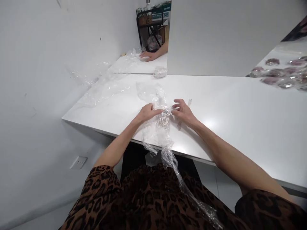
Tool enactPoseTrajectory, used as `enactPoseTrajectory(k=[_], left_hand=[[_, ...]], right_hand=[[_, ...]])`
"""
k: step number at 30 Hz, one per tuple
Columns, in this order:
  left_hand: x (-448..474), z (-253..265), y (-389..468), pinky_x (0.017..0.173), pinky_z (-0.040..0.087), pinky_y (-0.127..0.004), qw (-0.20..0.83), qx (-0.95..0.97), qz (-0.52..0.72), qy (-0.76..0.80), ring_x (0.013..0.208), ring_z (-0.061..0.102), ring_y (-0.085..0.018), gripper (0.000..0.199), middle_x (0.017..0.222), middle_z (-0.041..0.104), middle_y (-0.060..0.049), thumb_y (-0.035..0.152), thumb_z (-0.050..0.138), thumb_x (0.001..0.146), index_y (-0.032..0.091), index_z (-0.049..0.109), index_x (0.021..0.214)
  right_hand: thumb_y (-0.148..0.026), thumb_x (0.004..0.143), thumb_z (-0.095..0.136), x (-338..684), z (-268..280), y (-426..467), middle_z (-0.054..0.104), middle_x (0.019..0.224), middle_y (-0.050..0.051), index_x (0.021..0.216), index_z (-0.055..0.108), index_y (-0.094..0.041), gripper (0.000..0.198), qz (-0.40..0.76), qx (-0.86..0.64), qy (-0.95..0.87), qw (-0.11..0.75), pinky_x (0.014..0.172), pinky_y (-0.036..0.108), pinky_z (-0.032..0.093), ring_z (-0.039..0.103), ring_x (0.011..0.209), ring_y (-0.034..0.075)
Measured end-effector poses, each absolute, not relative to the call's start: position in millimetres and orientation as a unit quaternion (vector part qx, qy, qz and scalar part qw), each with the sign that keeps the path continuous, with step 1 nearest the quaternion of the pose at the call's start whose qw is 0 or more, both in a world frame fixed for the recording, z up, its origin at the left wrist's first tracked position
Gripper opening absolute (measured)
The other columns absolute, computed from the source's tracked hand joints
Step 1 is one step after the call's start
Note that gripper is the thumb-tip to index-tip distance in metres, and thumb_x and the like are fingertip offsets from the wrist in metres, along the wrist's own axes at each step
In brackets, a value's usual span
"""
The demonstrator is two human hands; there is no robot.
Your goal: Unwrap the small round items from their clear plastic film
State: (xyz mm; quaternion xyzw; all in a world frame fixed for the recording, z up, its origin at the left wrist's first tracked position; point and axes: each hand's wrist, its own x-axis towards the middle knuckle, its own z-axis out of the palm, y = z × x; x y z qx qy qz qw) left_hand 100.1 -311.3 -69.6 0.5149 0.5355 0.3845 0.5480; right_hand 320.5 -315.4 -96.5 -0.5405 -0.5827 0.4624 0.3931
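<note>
**White tabletop (223, 105), clear plastic film (150, 132) and a small wrapped item between your hands**

The tabletop meets a white wall (72, 57) on your left and a white partition (211, 38) behind. Near the front edge, the clear-wrapped item (164, 121) lies among crumpled film, with a twisted film strip (172, 164) trailing over the edge towards your lap. What is inside shows only as a tan, rounded shape.

Your left hand (148, 112) lies against the film, thumb stretched onto the wrapping; its fingers are partly hidden, so you cannot tell whether they grip. Your right hand (181, 111) is just beside the item, fingers loosely curled; whether it pinches film is unclear.

Expect the film to be light, soft and slick, liable to cling and tear. The item looks light, too; treat its contents as possibly fragile. Steady it by its sides through the wrapping, and take loose film by a gathered edge, since single layers probably slide.
</note>
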Motion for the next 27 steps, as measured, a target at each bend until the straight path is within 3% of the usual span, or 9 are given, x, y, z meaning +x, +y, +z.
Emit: enactPoseTrajectory(k=[3,7,11,18,27], left_hand=[[95,-62,-324,0.059,0.024,-0.027,0.507,0.603,0.276,0.550,0.053,0.031,-0.007,0.044,0.055,0.038,0.005,0.023,0.082,0.081,0.019,0.047,0.054],[110,-43,-325,0.064,0.040,-0.027,0.574,0.544,0.338,0.511,0.065,0.061,-0.012,0.022,0.077,0.067,-0.005,0.025,0.071,0.092,0.015,0.064,0.074],[126,-12,-316,0.065,0.046,-0.026,0.594,0.519,0.392,0.473,0.074,0.070,-0.014,0.022,0.099,0.074,-0.010,0.033,0.070,0.096,0.014,0.064,0.086],[142,36,-308,0.063,0.052,-0.021,0.559,0.541,0.456,0.432,0.081,0.073,-0.013,0.025,0.117,0.072,-0.009,0.040,0.065,0.100,0.016,0.061,0.098],[145,91,-303,0.066,0.050,-0.024,0.517,0.555,0.565,0.326,0.079,0.070,-0.013,0.028,0.113,0.070,-0.004,0.035,0.035,0.108,0.020,0.052,0.093]], right_hand=[[-0.020,0.071,0.074,323,-99,-310,0.062,0.112,0.008,0.120,0.055,-0.025,0.052,0.504,-0.523,-0.542,0.422,0.058,0.032,0.049,0.060,0.081,0.020],[-0.026,0.079,0.075,322,-95,-307,0.063,0.105,0.007,0.108,0.060,-0.024,0.033,0.556,-0.509,-0.461,0.468,0.055,0.028,0.046,0.061,0.077,0.017],[-0.032,0.093,0.068,325,-82,-304,0.066,0.097,0.007,0.091,0.061,-0.022,0.012,0.611,-0.493,-0.356,0.507,0.055,0.026,0.048,0.060,0.072,0.014],[-0.031,0.106,0.053,338,-72,-293,0.063,0.082,0.004,0.083,0.058,-0.019,0.027,0.642,-0.486,-0.274,0.526,0.052,0.023,0.045,0.053,0.060,0.011],[-0.031,0.104,0.060,342,-77,-286,0.059,0.083,0.002,0.081,0.057,-0.019,0.027,0.603,-0.499,-0.307,0.541,0.062,0.023,0.045,0.052,0.067,0.010]])
